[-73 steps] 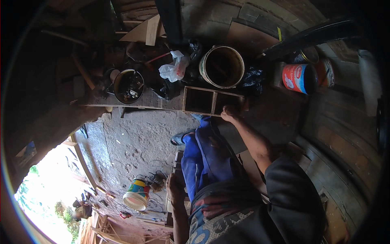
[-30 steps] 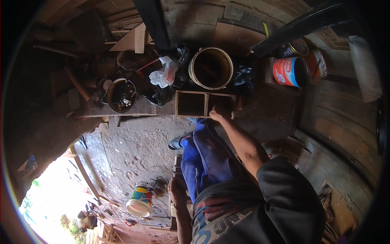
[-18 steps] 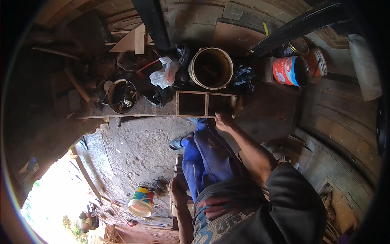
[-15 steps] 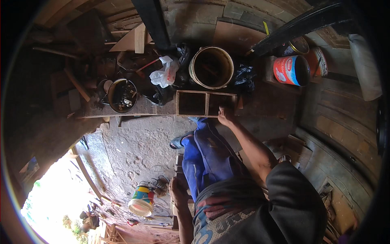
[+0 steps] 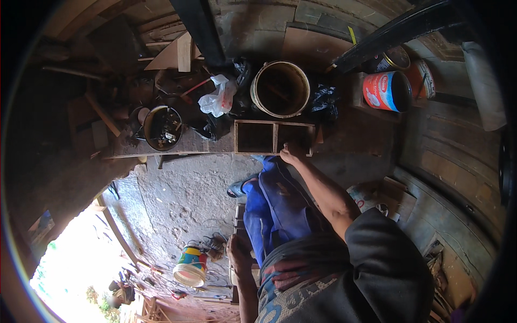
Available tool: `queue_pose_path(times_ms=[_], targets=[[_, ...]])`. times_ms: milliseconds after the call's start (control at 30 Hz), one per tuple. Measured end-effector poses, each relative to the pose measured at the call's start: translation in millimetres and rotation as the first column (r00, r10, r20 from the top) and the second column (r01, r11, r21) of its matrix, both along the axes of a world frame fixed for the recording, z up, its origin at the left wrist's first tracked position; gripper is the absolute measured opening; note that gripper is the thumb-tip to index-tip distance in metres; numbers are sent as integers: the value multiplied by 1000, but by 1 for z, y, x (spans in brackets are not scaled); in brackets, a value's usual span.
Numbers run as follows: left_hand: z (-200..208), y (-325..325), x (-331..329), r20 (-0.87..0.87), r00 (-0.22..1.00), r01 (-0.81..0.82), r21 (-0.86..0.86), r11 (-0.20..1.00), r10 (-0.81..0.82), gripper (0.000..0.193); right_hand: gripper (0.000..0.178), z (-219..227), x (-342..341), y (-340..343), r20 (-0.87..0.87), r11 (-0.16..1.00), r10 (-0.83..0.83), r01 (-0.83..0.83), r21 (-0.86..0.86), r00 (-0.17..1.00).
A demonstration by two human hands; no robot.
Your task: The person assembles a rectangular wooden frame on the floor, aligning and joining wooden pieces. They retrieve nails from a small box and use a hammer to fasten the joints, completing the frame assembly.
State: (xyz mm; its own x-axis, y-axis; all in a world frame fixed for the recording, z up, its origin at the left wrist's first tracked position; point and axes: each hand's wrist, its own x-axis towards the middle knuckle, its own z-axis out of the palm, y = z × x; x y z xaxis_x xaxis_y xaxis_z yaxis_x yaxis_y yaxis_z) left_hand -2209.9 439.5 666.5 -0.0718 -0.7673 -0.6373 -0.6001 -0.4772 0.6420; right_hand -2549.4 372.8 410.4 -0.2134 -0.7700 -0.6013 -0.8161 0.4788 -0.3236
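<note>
A shallow wooden box with two compartments lies at the bench's front edge. At the front rail of its right compartment is my right hand, fingers curled closed; whatever they hold, if anything, is hidden. My left hand is low beside my left thigh, against a dark slatted wooden piece. Its fingers are bent in, and their grip is too shaded to make out. Directly behind the box stands a large round bucket with a pale rim.
Along the dark bench are a small bucket of metal bits, a white plastic bag and black plastic. A red-and-blue tin stands at right. On the floor is a colourful bucket near cables.
My right hand has slid a little to the left along the box's front rail. The box stays in place, and my left hand has hardly moved.
</note>
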Motion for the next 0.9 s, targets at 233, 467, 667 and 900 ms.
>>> queue_pose_path(times_ms=[233, 467, 667, 900], targets=[[-2, -7, 7, 136, 954, 296, -272, 916, -268, 8, 20, -22, -34, 42, -118, 879, 396, -413, -239, 911], [-28, 11, 26, -16, 1000, 16, -86, 996, -17, 8, 15, -6, -43, 20, -193, 918, -281, 204, -341, 940], [-6, 1, 10, -19, 1000, -17, -47, 999, 16, 12, 20, -6, -44, -11, -194, 972, -235, 224, -76, 952], [-28, 25, 19, -141, 888, -408, 198, 891, 437, 39, 32, -39, -64, -1, -338, 987, -125, 82, -137, 933]])
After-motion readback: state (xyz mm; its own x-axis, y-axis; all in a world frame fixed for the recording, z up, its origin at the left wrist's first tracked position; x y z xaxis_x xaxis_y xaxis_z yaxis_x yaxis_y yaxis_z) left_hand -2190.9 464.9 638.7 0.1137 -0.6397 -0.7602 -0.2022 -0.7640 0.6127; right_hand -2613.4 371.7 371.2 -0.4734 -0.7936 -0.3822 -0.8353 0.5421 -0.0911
